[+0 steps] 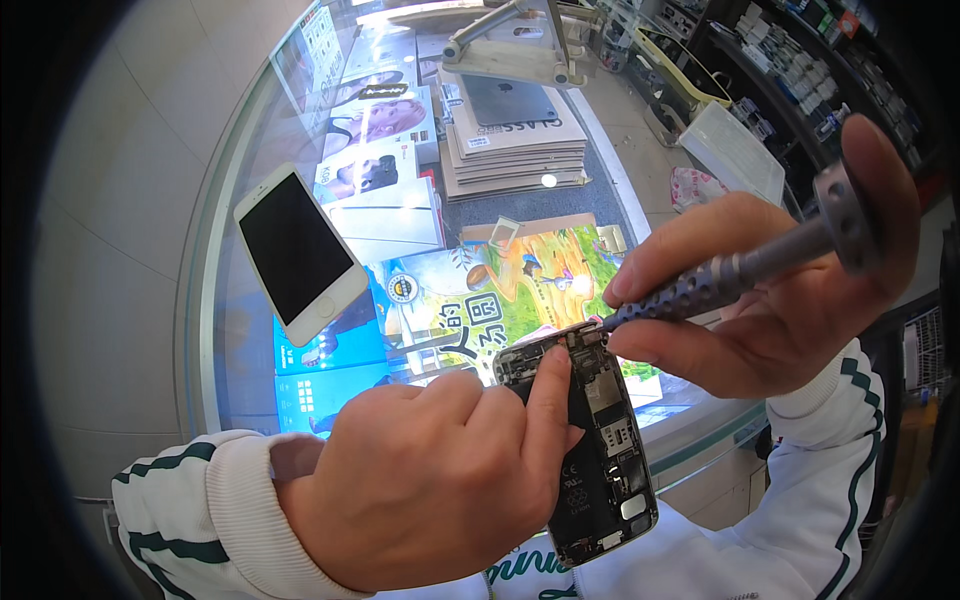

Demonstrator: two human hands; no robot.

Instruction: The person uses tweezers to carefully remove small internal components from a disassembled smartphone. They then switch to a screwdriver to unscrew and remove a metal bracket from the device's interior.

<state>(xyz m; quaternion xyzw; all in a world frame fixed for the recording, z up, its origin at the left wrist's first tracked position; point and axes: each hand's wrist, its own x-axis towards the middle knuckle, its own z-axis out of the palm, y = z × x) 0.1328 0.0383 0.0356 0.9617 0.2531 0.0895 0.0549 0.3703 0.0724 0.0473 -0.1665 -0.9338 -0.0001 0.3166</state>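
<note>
An opened smartphone body (600, 442), with its battery and circuit boards bare, lies tilted below the middle of the view. My left hand (450, 465) covers part of its left side, and the index fingertip presses near the top edge; the other fingers are curled, and whether they grip the phone is hidden. My right hand (765, 300) holds a grey metal precision screwdriver (682, 296), with its tip at the phone's upper right corner. To the left, a white-framed phone screen (296, 244) with a home button rests face up on the glass counter. The screwdriver's bit is too small to make out.
A colourful printed sheet (435, 300) lies under the work. Behind it are a stack of screen-glass packages (517, 157), a grey tablet back (510, 101) and a white folding stand (517, 60). A razor blade (383, 91) lies on the boxes. A clear plastic box (735, 150) stands to the right.
</note>
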